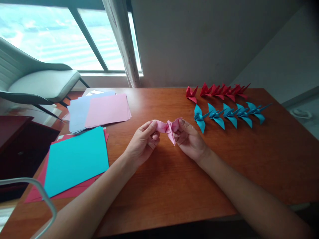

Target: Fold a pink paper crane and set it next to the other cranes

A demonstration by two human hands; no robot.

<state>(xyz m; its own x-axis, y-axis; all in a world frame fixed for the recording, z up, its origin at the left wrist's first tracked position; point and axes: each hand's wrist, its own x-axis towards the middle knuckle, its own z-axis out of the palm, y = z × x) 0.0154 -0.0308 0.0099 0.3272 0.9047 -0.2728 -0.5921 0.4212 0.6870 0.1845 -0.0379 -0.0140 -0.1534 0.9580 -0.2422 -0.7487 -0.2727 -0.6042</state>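
A pink origami crane (pixel 170 130) is held above the middle of the wooden table, its two wings spread sideways. The left wing is pinched between the thumb and fingers of my left hand (pixel 144 139). My right hand (pixel 191 137) grips the other wing in the same way. Between the hands, the narrow folded body of the crane points down toward me. Beyond my right hand stand a row of blue paper cranes (pixel 230 116) and, behind it, a row of red paper cranes (pixel 219 91).
On the left, pink paper sheets (pixel 108 111) overlap pale blue sheets (pixel 78 114). Nearer, a turquoise sheet (pixel 78 162) covers red sheets (pixel 77 192). A white cable (pixel 48 197) curves at lower left. A chair (pixel 45 83) stands by the window.
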